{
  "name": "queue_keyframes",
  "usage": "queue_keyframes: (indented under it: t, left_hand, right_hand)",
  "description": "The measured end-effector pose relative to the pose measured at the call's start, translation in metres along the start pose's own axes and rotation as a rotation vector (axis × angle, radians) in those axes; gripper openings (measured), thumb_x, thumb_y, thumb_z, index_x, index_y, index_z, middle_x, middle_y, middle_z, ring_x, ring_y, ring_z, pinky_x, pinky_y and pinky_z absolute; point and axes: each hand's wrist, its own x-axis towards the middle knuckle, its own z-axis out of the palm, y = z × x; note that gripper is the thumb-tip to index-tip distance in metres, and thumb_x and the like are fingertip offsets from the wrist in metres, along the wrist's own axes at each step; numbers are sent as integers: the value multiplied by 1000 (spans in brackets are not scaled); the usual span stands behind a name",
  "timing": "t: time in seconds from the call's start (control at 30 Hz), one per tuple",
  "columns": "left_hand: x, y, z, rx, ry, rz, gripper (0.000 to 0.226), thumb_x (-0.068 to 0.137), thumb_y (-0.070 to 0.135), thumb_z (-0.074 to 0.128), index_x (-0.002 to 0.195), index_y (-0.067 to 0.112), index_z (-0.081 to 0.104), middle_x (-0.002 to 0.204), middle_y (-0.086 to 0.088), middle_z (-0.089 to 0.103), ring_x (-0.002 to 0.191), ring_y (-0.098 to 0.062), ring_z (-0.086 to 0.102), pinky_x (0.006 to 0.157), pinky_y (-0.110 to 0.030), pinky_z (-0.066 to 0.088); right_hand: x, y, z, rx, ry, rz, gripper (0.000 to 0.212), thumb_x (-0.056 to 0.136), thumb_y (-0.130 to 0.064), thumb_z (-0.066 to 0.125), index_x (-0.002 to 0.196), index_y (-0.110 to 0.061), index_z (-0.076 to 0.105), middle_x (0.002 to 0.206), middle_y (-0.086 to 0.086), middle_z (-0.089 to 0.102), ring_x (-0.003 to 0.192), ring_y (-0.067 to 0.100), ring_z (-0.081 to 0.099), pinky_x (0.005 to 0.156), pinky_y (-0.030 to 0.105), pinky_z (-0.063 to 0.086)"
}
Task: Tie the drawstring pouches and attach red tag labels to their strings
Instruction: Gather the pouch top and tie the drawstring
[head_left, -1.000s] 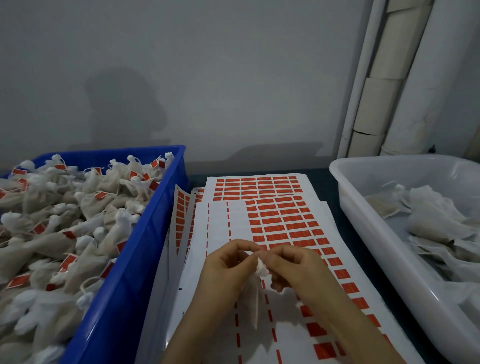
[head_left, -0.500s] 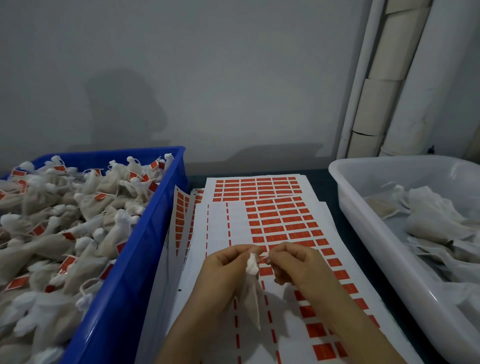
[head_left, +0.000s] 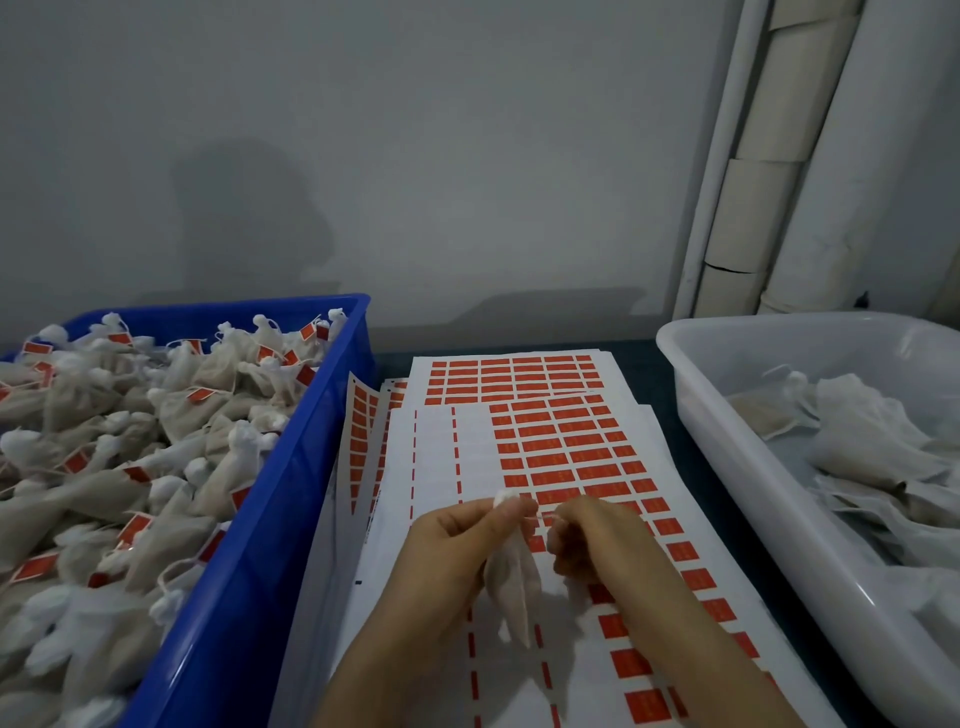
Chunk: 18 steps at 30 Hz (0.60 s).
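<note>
**Pouch neck pinched over the label sheets**

The left hand is pinching the gathered neck of a small drawstring pouch, thumb and fingers pressed together just under its white ruffled top. The pouch body is hanging down from that grip, tapering toward the near edge of the worktop, above the label sheets. The right hand is sitting just beside the left, fingers curled and pressed together on the thin string that is running between the two hands; whether a tag is on that string cannot be told.

The label sheets are lying overlapped along the middle of the worktop, with rows of red tag labels covering their right part and bare white backing showing on the left. At the left edge of the worktop a blue crate is holding a heap of tied pouches with red tags on their strings. At the right edge a white tub is holding loose, untied pouches. Behind the worktop a grey wall is rising, with pale pipes in the far right corner.
</note>
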Motion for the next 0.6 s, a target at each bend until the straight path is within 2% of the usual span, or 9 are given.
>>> queue_keyframes:
  t: [0.07, 0.13, 0.23, 0.3, 0.37, 0.43, 0.5, 0.6]
  left_hand:
    - [-1, 0, -1, 24, 16, 15, 25, 61, 52, 60, 76, 40, 75, 81, 22, 74, 75, 6, 67, 54, -9, 51]
    - [0, -1, -2, 44, 47, 20, 30, 60, 56, 58, 78, 40, 75, 82, 18, 74, 76, -2, 69, 64, -16, 53]
    - [1, -2, -3, 9, 20, 22, 34, 62, 55, 59, 85, 35, 75, 89, 12, 76, 84, -9, 71, 71, -23, 54]
    - [1, -2, -4, 13, 19, 29, 33, 65, 53, 59, 88, 35, 74, 92, 12, 75, 86, -6, 70, 72, -22, 53]
    - [1, -2, -5, 14, 26, 35, 31, 67, 53, 59, 88, 36, 74, 92, 15, 75, 87, -1, 68, 71, -18, 51]
    - [2, -2, -4, 13, 24, 29, 28, 68, 51, 60, 87, 37, 74, 91, 17, 74, 86, 3, 67, 63, -13, 51]
    - [1, -1, -3, 7, 36, 16, 26, 65, 50, 63, 84, 36, 74, 88, 20, 74, 82, 6, 67, 51, -8, 50]
    - [1, -3, 0, 98, 103, 45, 40, 52, 56, 66, 85, 33, 71, 83, 19, 74, 77, 7, 66, 49, -6, 47]
  right_hand:
    - [-2, 2, 2, -24, -23, -101, 30, 93, -20, 41, 73, -17, 63, 68, -3, 63, 50, 5, 60, 45, 13, 48]
    - [-2, 3, 6, -5, -82, -128, 27, 93, -33, 41, 80, -26, 64, 81, -7, 67, 65, 10, 67, 57, 17, 55]
    - [-4, 7, 8, -69, -136, -209, 22, 71, -58, 49, 77, -43, 64, 77, -22, 71, 76, 4, 69, 64, 15, 54]
    - [-4, 9, 7, -74, -119, -232, 23, 64, -56, 55, 77, -40, 67, 77, -20, 72, 76, 2, 68, 62, 13, 53]
    - [-3, 9, 3, -46, -96, -226, 18, 67, -45, 61, 79, -35, 70, 80, -12, 73, 75, 7, 69, 65, 16, 55]
    - [-1, 9, -1, -55, -70, -230, 8, 74, -34, 64, 78, -31, 71, 79, -9, 72, 73, 10, 68, 68, 19, 56]
    - [0, 10, -1, -70, -48, -244, 6, 77, -31, 64, 77, -30, 70, 77, -10, 72, 73, 10, 68, 69, 19, 56]
    - [1, 12, 4, -119, 13, -284, 10, 80, -29, 62, 72, -34, 65, 71, -16, 69, 69, 0, 66, 57, 9, 51]
